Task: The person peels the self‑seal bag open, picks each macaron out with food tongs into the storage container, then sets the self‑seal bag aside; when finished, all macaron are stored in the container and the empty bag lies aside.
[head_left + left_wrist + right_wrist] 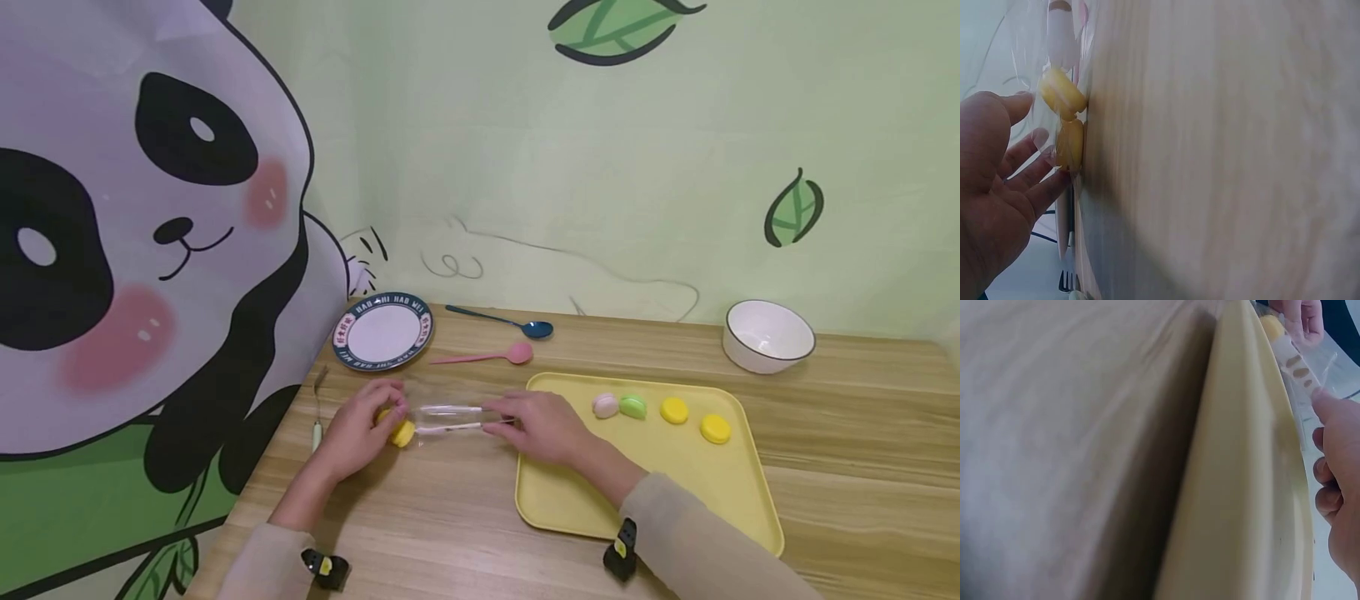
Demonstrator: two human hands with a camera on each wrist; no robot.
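Observation:
Between my two hands lies a clear plastic bag (447, 412) with white edges, low over the wooden table. Two yellow macarons (1063, 94) show through the film at its left end. The left hand (367, 425) holds that end, thumb on one side and fingers on the other, close around the macarons. At the opposite end, the right hand (542, 425) pinches the bag between thumb and fingers, above the left rim of the yellow tray (645, 492). A white piece with brown oval marks (1300, 369) shows near the right thumb.
On the tray sit a pink macaron (604, 406), a green macaron (633, 407) and two yellow ones (674, 410). Behind are a plate (345, 333), a blue spoon (537, 329), a pink spoon (519, 352) and a white bowl (767, 354). A fork (318, 408) lies left.

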